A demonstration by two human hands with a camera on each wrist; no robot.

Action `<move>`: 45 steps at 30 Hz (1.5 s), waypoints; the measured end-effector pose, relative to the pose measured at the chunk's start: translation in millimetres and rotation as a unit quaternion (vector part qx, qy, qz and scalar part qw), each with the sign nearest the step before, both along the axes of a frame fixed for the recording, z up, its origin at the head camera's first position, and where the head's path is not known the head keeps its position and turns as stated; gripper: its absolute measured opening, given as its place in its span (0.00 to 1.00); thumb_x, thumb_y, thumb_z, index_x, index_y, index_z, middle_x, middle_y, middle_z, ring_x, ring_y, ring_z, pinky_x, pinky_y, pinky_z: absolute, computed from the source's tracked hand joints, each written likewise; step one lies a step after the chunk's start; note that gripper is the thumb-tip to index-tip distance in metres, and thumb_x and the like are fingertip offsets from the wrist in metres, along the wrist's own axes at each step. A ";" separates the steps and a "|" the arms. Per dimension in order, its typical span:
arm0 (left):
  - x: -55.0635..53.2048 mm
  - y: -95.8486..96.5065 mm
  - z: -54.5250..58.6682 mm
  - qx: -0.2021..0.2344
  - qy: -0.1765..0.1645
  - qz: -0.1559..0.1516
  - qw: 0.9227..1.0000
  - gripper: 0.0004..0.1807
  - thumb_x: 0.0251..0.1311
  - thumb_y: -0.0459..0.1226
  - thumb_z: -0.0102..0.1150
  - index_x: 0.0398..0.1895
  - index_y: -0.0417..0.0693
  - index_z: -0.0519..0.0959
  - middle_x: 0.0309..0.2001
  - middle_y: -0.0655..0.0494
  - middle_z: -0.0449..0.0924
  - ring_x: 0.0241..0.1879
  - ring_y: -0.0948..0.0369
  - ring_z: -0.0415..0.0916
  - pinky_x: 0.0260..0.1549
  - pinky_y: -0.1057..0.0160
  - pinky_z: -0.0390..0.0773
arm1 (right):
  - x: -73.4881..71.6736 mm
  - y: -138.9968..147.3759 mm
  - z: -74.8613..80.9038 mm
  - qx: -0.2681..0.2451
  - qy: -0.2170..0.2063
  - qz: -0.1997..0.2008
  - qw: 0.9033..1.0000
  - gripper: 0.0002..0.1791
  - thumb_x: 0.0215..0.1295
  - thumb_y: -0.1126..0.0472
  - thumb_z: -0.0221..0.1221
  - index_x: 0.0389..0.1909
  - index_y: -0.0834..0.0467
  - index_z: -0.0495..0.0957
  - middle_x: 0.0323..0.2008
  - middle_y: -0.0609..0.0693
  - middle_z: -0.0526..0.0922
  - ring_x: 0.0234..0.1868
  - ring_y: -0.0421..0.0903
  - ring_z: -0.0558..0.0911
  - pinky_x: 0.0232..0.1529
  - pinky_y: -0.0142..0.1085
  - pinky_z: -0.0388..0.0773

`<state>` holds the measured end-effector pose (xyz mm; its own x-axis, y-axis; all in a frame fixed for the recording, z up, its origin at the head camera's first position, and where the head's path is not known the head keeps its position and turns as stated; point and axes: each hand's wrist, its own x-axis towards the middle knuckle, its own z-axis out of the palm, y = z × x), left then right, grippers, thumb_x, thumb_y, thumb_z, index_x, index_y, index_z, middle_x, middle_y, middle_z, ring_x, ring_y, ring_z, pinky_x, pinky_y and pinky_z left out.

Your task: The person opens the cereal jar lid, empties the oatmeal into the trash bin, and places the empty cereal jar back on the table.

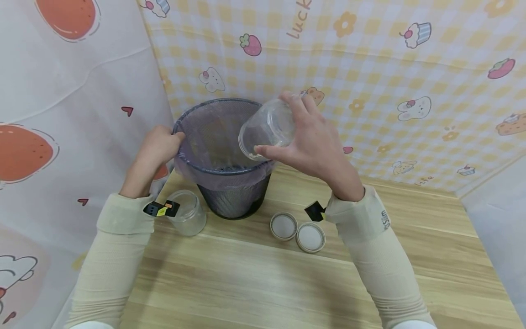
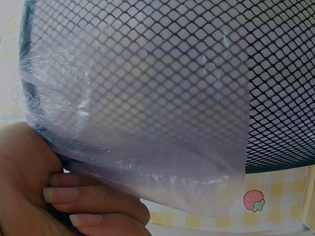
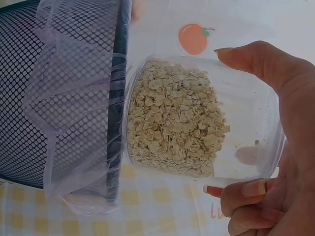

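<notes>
A black mesh bin [image 1: 230,192] lined with a thin purple bag [image 1: 193,157] stands on the wooden table [image 1: 263,283]. My left hand [image 1: 158,146] grips the bin's rim on its left side; in the left wrist view its fingers [image 2: 74,196] curl under the bag-covered rim [image 2: 147,167]. My right hand [image 1: 312,141] holds a clear jar [image 1: 267,128] tipped on its side over the bin's opening, mouth toward the bin. In the right wrist view the jar [image 3: 246,147] holds oat flakes [image 3: 172,118] piled against its mouth, next to the bin's rim [image 3: 115,98].
A second clear jar [image 1: 186,212], without a lid, stands left of the bin near my left wrist. Two round lids [image 1: 283,226] [image 1: 311,237] lie on the table right of the bin. Patterned cloth walls [image 1: 370,68] close in behind and on the left.
</notes>
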<state>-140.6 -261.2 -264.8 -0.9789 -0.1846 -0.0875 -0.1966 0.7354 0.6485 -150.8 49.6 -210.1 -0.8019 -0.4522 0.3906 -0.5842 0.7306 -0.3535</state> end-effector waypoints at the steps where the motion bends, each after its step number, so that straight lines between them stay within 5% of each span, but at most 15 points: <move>1: -0.1 0.0 0.0 0.000 -0.001 0.000 1.000 0.20 0.70 0.42 0.38 0.20 0.41 0.62 0.21 0.51 0.59 0.23 0.54 0.62 0.21 0.58 0.62 | -0.1 -0.1 0.2 0.002 0.000 0.000 1.000 0.53 0.42 0.30 0.66 0.69 0.48 0.59 0.55 0.53 0.68 0.32 0.48 0.72 0.26 0.43 0.72; 45: 0.1 1.5 1.5 -0.007 -0.005 0.000 1.000 0.19 0.70 0.42 0.38 0.22 0.41 0.63 0.23 0.50 0.60 0.25 0.53 0.62 0.22 0.58 0.62 | -2.9 -7.3 9.1 0.037 -0.031 0.003 0.999 0.54 0.42 0.30 0.66 0.70 0.48 0.58 0.59 0.50 0.66 0.40 0.49 0.74 0.32 0.46 0.73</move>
<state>-140.5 -259.7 -263.3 -0.9780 -0.1862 -0.0939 -0.2028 0.7439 0.6368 -153.7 42.3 -200.9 -0.8213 -0.4822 0.3050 -0.5665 0.7531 -0.3345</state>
